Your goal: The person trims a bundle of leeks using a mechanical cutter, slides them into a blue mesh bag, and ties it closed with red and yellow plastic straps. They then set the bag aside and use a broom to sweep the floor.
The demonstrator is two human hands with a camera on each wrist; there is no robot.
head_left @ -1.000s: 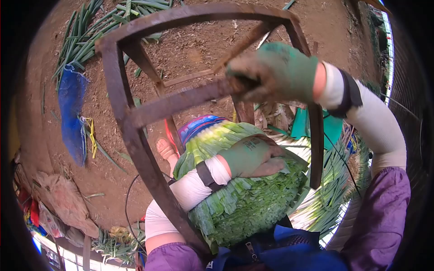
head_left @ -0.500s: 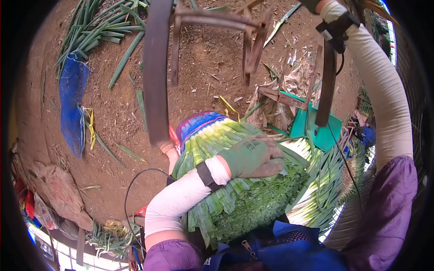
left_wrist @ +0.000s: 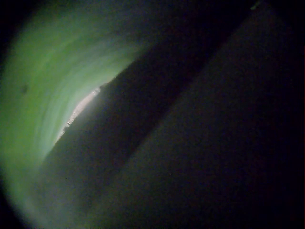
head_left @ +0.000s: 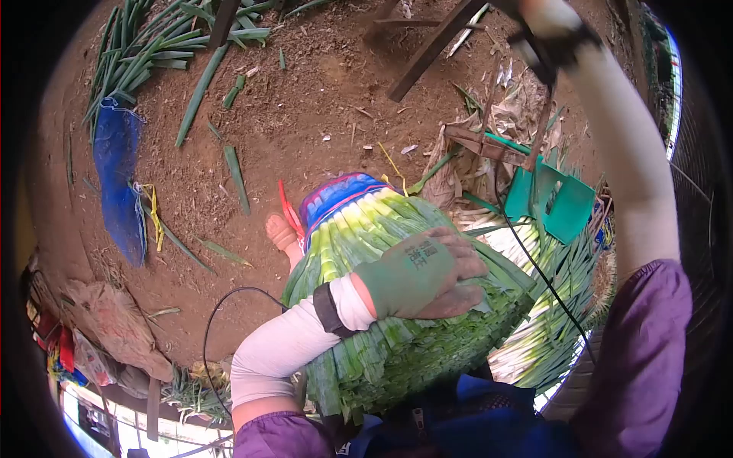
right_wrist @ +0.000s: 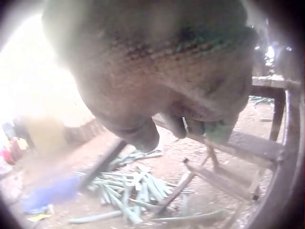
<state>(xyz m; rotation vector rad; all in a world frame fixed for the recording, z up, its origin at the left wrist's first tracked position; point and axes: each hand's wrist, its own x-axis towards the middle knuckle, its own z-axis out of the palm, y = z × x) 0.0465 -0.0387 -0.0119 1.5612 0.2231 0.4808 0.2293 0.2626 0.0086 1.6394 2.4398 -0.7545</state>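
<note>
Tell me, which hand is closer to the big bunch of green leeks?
Left. The left hand rests on top of the leek bundle; the right hand is raised well above it, gripping a rusty metal frame.

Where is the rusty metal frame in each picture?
Head: the rusty frame is at the very top, its bars slanting above the dirt.
Left wrist: not in it; only green blur and darkness show.
Right wrist: its bars cross the right side, held by the gloved right hand.
Shared landmark: the loose green leaves on the ground at the head view's top left lie low in the right wrist view.
</note>
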